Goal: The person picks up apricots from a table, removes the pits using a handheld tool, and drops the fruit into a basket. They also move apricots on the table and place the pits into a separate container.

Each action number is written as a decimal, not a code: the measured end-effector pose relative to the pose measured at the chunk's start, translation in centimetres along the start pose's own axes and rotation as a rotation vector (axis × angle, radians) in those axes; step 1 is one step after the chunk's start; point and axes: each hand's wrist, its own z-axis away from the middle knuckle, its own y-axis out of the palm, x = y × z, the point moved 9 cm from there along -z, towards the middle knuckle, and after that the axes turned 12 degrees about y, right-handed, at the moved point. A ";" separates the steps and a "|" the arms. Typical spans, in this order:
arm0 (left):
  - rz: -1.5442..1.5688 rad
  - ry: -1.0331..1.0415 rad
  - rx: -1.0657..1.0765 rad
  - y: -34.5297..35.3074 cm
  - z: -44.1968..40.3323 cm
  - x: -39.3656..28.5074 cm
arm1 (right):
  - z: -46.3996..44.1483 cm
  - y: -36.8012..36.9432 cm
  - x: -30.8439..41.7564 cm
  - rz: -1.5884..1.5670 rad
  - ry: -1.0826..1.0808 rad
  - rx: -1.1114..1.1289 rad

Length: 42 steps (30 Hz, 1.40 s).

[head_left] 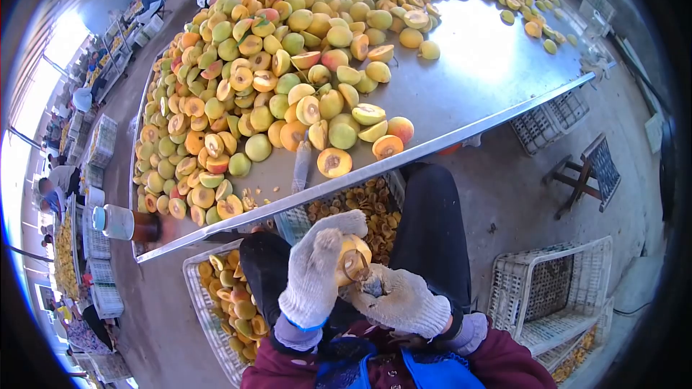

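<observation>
My left hand, in a white knitted glove, is closed around a yellow peach piece held above my lap. My right hand, gloved too, grips a pitting tool with a dark, wrapped handle. Its thin curved metal loop lies against the peach's face. How deep the loop sits cannot be seen. In front of my hands, a large heap of whole and halved peaches covers much of the metal table. A grey, wrapped, handle-like object lies near the table's front edge.
A crate of peach halves stands left of my legs. Between my knees, another crate holds brown pits and scraps. A jar with a pale lid sits at the table's left corner. Rightward are a folding stool and white crates.
</observation>
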 end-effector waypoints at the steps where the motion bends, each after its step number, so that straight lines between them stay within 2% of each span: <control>1: 0.020 0.012 0.014 0.2 -0.4 -0.5 | 0.0 0.0 -0.2 0.000 0.004 0.001; 3: -0.075 0.060 0.019 0.6 -0.3 -1.8 | -0.4 1.3 -0.7 -0.169 0.005 0.180; 4: -0.175 0.100 0.025 0.6 -0.2 -2.4 | -0.6 1.3 -1.1 -0.174 0.010 0.180; 5: -0.277 0.221 0.062 0.8 -0.3 -3.0 | -0.6 2.7 -2.2 -0.365 0.129 0.393; 6: -0.278 0.220 0.064 0.5 -0.6 -2.9 | -0.2 4.2 -2.7 -0.554 0.247 0.605; 8: -0.163 0.114 0.154 0.6 -1.2 -1.7 | -0.2 3.6 -2.2 -0.603 0.305 0.611; 9: 0.006 0.142 0.142 0.5 -1.5 -1.0 | -0.1 3.5 -2.2 -0.650 0.362 0.615; 10: 0.005 0.144 0.144 0.7 -1.0 -0.7 | -0.2 3.5 -2.3 -0.651 0.359 0.614; 12: 0.175 0.226 -0.017 0.7 0.3 -1.1 | -0.2 3.5 -2.1 -0.737 0.326 0.633; 14: 0.278 0.148 -0.208 0.4 1.8 0.3 | 0.5 3.6 -1.5 -0.775 0.314 0.712; 16: -0.302 0.440 -0.099 0.2 1.5 -2.7 | 1.1 4.1 -1.5 -0.815 0.326 0.790; 17: -0.300 0.433 -0.100 -0.2 1.1 -3.0 | 1.3 4.4 -1.5 -0.862 0.364 0.836; 18: -0.354 0.418 -0.007 0.3 0.3 -3.3 | 1.4 4.6 -1.3 -0.903 0.391 0.879; 19: -0.408 0.404 0.083 0.8 -0.1 -3.5 | 1.4 4.8 -1.4 -0.900 0.386 0.879; 20: -0.409 0.409 0.084 0.8 -0.1 -3.9 | 1.5 5.1 -1.5 -0.919 0.347 0.892; 22: -0.195 0.108 0.124 0.9 -0.2 -1.6 | 1.1 5.3 -2.1 -0.943 0.311 0.904; 24: -0.158 0.094 0.127 1.0 -0.2 -1.7 | 1.5 5.3 -1.5 -0.933 0.153 1.023; 26: -0.084 0.073 0.123 1.2 -0.2 -1.7 | 1.6 5.4 -1.0 -0.991 0.127 1.020; 27: 0.078 -0.046 0.129 1.4 0.0 -0.6 | 1.6 5.3 -0.6 -1.043 0.095 1.017; 28: 0.079 -0.043 0.129 1.2 -0.2 -0.5 | 1.5 5.6 -1.0 -1.040 0.094 1.016; 30: -0.332 0.647 0.253 2.1 0.1 -5.9 | 2.0 6.0 -0.6 -1.143 0.033 1.131; 31: -0.225 0.558 0.181 1.7 0.3 -5.1 | 2.1 5.8 -0.2 -1.137 0.029 1.133; 32: -0.224 0.562 0.181 1.7 0.2 -5.3 | 2.2 5.3 0.3 -1.160 0.071 1.089; 34: -0.096 0.127 0.215 1.7 -0.1 -2.2 | 2.1 5.2 0.1 -1.178 0.114 1.047; 35: -0.149 0.248 0.265 1.8 -0.1 -2.9 | 2.4 5.6 -0.4 -1.151 0.101 1.116; 36: -0.152 0.251 0.264 2.1 0.5 -2.1 | 2.7 6.0 -0.6 -1.125 0.089 1.184; 37: 0.049 0.302 0.142 2.0 1.4 -1.6 | 2.6 6.2 -0.6 -1.125 0.089 1.187; 38: 0.251 0.353 0.019 1.4 1.9 -1.6 | 3.2 6.5 -0.2 -1.152 0.093 1.296; 39: 0.343 0.216 0.047 2.0 1.8 -1.5 | 3.9 6.7 0.2 -1.178 0.096 1.403; 40: 0.345 0.216 0.046 2.2 1.8 -1.6 | 3.9 6.8 0.1 -1.177 0.099 1.403; 42: 0.532 -0.066 -0.067 2.5 1.7 0.7 | 2.8 6.8 -0.4 -1.174 0.108 1.236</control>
